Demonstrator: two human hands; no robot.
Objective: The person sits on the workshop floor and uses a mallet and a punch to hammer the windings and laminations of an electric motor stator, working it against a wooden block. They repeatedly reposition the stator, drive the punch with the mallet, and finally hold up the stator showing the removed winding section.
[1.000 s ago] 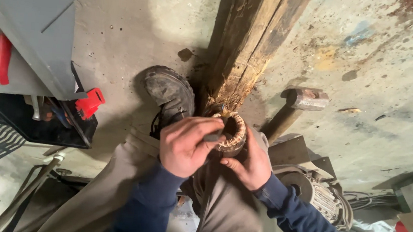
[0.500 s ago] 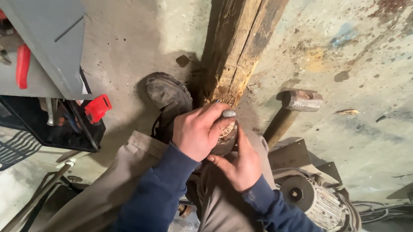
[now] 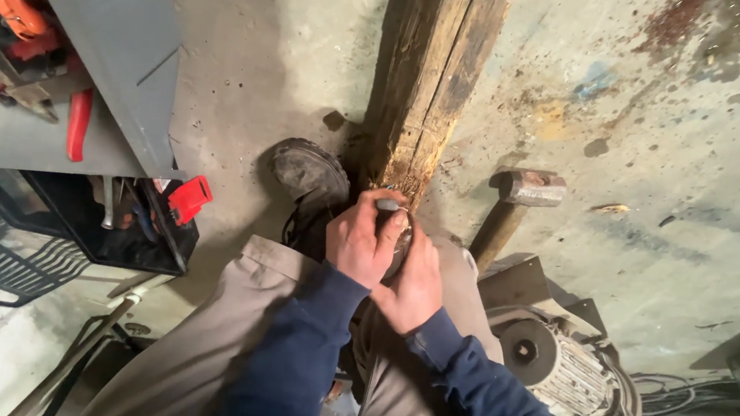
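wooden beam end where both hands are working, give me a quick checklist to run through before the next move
1. Both hands on the part: ok. The left hand and right hand close around a small round part, mostly hidden, at the wooden beam end.
2. What the part is: cannot tell.
3. Beam braced: ok, it seems. A shoe sits against its side.
4. Hammer within reach: ok. It lies on the concrete floor just right of the hands.
5. Space around the legs: not ok. An electric motor and cables crowd the right side.
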